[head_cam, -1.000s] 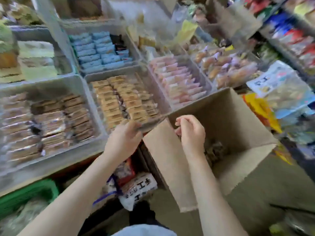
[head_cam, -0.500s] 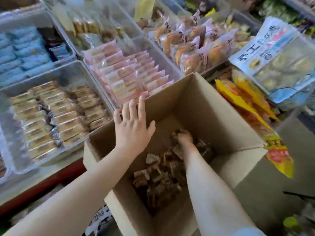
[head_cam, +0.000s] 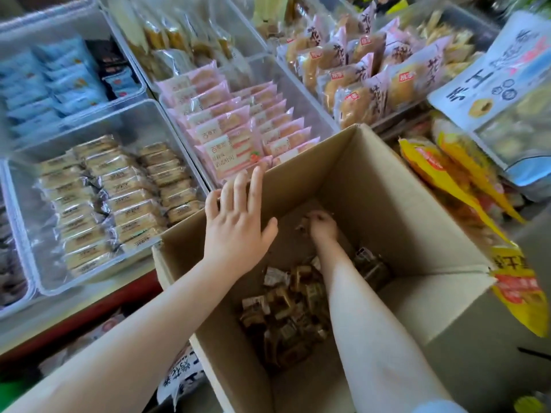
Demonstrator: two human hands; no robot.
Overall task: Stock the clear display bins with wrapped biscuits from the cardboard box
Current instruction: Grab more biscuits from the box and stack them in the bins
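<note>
We're in a packed shop display, daylight falling soft and even over everything. A pale shelf (head_cam: 89,296) runs along the left with a red edge strip (head_cam: 98,305) under its front lip. Below it, dim and blurred, sit printed snack bags (head_cam: 182,374). Off to the right, yellow packets (head_cam: 453,174) spill downward beside a big white-and-blue bag (head_cam: 504,84) with bold characters. Lower right shows a grey-green surface (head_cam: 492,368), possibly the floor, hard to say. A green patch (head_cam: 12,389) peeks in bottom left
</note>
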